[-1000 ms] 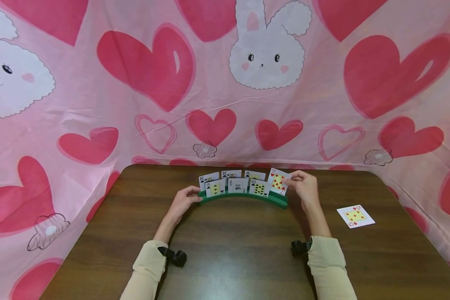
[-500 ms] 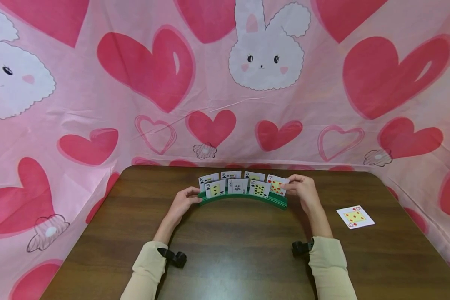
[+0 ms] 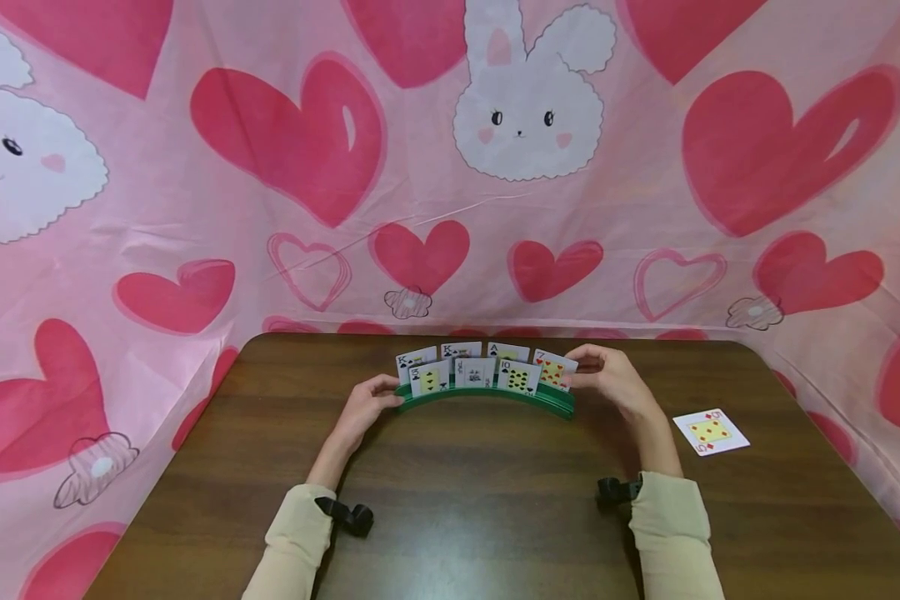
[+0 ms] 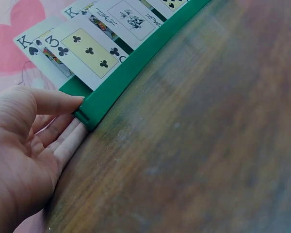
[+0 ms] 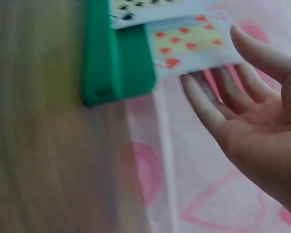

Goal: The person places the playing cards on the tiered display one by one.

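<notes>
A curved green card holder (image 3: pixel 487 393) stands toward the back of the table with playing cards upright in two rows. My left hand (image 3: pixel 366 407) pinches its left end between thumb and fingers, beside the three of clubs (image 4: pixel 87 51) and a king of spades (image 4: pixel 31 46). At the other end, the seven of hearts (image 3: pixel 552 372) stands in the back row. My right hand (image 3: pixel 611 379) is around that card's right edge; in the right wrist view its fingers (image 5: pixel 203 102) are extended and the thumb looks loose from the card.
The front row also has a joker (image 3: pixel 475 372) and a ten of spades (image 3: pixel 519 377). Behind are another king (image 3: pixel 461 349) and an ace (image 3: pixel 507 352). A five of diamonds (image 3: pixel 711 432) lies face up on the table (image 3: pixel 465 517) at right. A pink curtain (image 3: pixel 420 192) hangs behind.
The seven of hearts went down into the back row of the holder, pinched by my right hand. The right hand has since loosened and its wrist has swung right. My left hand has stayed put.
</notes>
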The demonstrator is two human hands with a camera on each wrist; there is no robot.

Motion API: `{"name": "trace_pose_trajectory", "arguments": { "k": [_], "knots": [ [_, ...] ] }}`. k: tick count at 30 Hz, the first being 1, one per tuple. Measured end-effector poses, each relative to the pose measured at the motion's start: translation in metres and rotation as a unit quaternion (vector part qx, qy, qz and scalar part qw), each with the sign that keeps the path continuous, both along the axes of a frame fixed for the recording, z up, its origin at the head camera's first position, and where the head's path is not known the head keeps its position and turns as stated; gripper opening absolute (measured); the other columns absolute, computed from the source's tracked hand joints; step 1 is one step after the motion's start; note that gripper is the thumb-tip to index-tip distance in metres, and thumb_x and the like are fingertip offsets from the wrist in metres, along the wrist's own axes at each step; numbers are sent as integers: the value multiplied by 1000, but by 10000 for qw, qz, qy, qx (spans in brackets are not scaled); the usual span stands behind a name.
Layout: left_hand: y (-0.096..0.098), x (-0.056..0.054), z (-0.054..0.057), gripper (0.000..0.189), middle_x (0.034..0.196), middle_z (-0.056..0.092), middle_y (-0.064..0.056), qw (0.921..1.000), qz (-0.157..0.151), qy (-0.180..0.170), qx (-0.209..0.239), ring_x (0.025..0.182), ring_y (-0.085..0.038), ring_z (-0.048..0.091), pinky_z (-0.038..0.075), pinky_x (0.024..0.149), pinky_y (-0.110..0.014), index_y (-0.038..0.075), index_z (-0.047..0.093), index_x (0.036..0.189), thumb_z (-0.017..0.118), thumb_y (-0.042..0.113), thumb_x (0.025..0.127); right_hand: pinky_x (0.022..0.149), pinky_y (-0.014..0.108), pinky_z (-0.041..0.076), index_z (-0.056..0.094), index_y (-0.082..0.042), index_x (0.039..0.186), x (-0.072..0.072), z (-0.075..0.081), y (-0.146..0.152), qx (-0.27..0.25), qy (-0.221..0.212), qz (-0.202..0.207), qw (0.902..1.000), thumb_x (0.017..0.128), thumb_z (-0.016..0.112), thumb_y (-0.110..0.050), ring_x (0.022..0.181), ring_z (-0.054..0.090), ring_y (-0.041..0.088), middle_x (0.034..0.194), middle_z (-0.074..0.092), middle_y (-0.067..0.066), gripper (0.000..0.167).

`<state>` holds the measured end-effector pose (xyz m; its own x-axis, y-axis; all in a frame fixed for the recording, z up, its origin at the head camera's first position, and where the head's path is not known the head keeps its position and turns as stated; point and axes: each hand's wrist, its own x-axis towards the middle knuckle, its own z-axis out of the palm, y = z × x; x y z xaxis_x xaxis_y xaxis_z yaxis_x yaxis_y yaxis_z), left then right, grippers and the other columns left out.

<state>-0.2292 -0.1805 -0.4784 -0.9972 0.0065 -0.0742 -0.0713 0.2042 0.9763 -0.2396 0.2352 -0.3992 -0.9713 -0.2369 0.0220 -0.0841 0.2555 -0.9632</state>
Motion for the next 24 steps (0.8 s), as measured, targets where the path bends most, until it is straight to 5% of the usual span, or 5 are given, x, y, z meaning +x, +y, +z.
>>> {"name": "trace_pose_trajectory", "arguments": {
  "k": [6, 13, 17, 22, 24],
  "knots": [
    [0, 1, 1, 30, 121, 69, -20, 10000, -5, 6, 7, 101, -22, 64, 48, 88, -28, -6, 68, 120, 69, 5, 93, 85, 21, 53, 60, 14, 128, 8, 11, 24, 260, 255, 58, 9993, 94, 73, -10, 96, 71, 7, 113, 75, 13, 43],
    [-1, 1, 1, 29, 120, 69, -20, 10000, -16, -2, 22, 101, -22, 65, 48, 88, -29, -7, 68, 120, 69, 4, 93, 82, 25, 57, 72, 0, 112, 16, 5, 61, -1308, 516, -511, 9888, 97, 68, 1, 89, 75, 10, 98, 78, 1, 15],
    [1, 4, 6, 29, 119, 69, -21, 10000, -75, 0, 43, 99, -20, 64, 48, 86, -28, -9, 67, 119, 69, 3, 93, 77, 23, 57, 76, -15, 101, 23, 0, 82, -1683, 637, -936, 9792, 97, 65, 7, 83, 75, 8, 92, 78, 0, 24],
    [6, 17, 33, 27, 119, 69, -23, 9999, -170, -34, 1, 98, -20, 64, 48, 86, -27, -11, 66, 118, 66, -1, 93, 71, 17, 56, 74, -21, 95, 30, -7, 108, -1093, 673, -1667, 9776, 93, 67, 10, 76, 73, 1, 84, 76, -9, 32],
    [6, 20, 38, 27, 119, 69, -23, 9998, -182, -24, 23, 98, -20, 64, 48, 86, -27, -11, 66, 118, 66, 0, 94, 70, 16, 55, 73, -14, 100, 32, -10, 118, -470, 712, -1955, 9770, 94, 69, 4, 75, 71, -2, 83, 73, -17, 20]
  ]
}}
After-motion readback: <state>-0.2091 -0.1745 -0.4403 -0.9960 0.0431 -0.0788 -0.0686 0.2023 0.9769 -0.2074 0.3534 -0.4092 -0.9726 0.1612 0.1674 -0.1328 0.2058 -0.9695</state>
